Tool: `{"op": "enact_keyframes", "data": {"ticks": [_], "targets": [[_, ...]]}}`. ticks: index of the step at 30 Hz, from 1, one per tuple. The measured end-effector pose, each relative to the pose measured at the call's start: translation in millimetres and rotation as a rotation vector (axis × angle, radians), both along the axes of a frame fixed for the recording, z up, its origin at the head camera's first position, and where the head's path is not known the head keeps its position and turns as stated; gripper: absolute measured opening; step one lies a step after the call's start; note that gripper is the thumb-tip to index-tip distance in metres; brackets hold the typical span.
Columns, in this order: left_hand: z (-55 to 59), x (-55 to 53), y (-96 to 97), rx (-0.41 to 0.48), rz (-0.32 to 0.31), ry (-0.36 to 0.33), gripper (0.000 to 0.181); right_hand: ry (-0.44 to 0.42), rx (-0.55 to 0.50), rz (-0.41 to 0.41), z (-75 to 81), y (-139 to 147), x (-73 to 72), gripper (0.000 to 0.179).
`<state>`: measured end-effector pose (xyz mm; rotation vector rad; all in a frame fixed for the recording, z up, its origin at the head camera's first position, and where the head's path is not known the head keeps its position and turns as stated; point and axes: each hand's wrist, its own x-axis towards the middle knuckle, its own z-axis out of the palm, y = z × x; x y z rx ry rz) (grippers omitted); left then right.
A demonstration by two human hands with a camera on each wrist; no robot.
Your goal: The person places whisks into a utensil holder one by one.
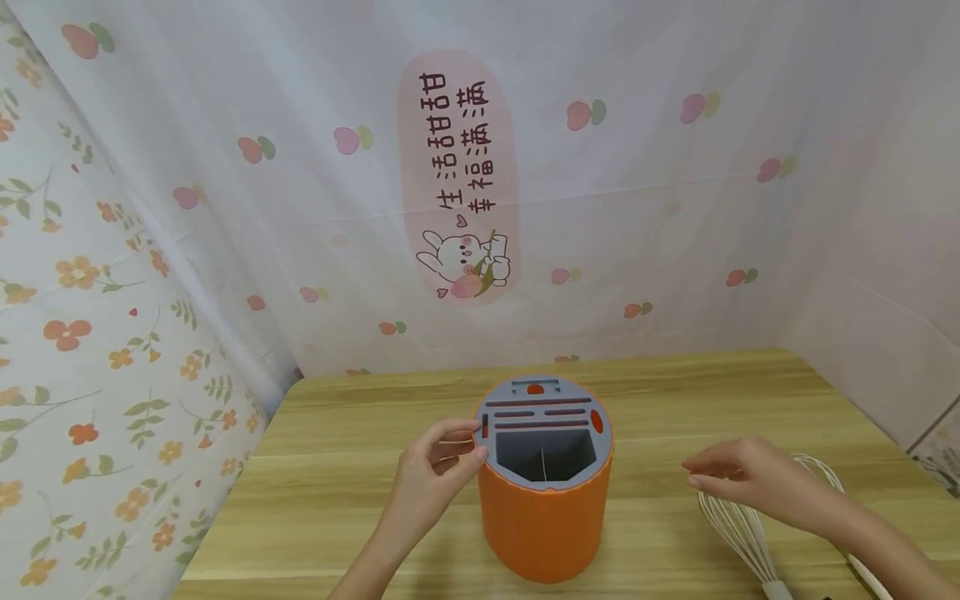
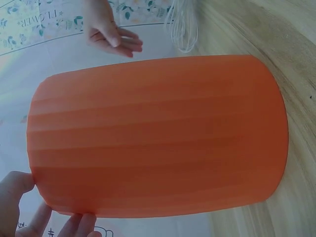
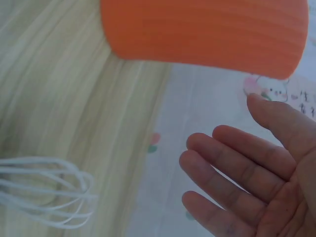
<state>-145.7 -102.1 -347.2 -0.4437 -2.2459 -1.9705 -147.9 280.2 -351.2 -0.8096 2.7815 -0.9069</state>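
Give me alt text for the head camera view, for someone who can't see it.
An orange round holder with a gray slotted top stands on a wooden table, the person's left hand touching its rim. Their empty right hand hovers near a white whisk; a printed cloth hangs behind.

Beyond your left hand (image 1: 429, 470) you face a pale curtain (image 1: 660, 233) with small fruit prints (image 1: 579, 116) (a pink panel (image 1: 416, 167) on it carries writing (image 1: 480, 153) and a rabbit (image 1: 452, 253)). Left of that hand hangs a flowered cloth (image 1: 93, 375); below the hand spreads your light, wood-grained desk (image 1: 315, 483).
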Motion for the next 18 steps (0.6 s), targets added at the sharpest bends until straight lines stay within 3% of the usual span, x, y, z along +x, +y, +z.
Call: {"op": "enact_keyframes", "data": {"ticks": [5,11,18], "targets": [[-0.2,-0.4,0.3,-0.004,-0.004,-0.001,0.029,-0.035,0.007,0.031,-10.7,16.8,2.5,0.027],[-0.8,-0.1,-0.6,-0.015,0.004,0.002,0.029,-0.023,0.038,-0.003,-20.6,30.7,9.4,0.027],[-0.6,-0.1,-0.5,-0.007,0.003,-0.010,0.030,-0.154,0.012,-0.013,-26.7,46.4,16.2,0.029]]}}
